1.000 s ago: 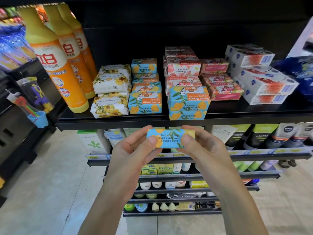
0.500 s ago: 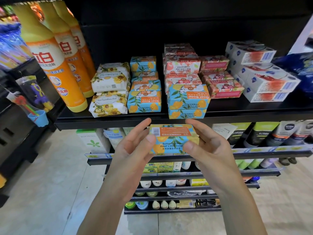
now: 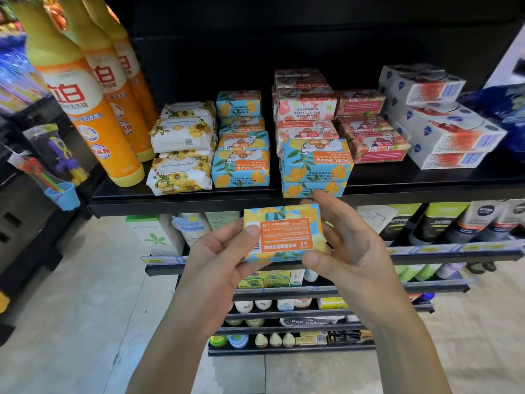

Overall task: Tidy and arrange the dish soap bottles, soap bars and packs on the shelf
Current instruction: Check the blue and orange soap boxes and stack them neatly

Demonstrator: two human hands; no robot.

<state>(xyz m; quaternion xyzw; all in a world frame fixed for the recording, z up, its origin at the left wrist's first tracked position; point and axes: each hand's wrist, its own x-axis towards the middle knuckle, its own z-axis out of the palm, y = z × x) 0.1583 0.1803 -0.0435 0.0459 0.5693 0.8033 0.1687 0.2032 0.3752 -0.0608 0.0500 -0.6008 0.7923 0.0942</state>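
soap bar (image 3: 287, 237), pinched by left fingers (image 3: 247, 234), right fingers (image 3: 313, 258)

The three dish soap bottles (image 3: 88, 115) lose their caps to the top edge, and the dark blue pack (image 3: 502, 115) at the far right is blurred and cut by the frame. The fine print on the orange label of the held soap bar (image 3: 284, 234) is too small to read. The bar's far face and parts of both ends are hidden by the fingers of the left grip (image 3: 218, 260) and right grip (image 3: 349, 248).
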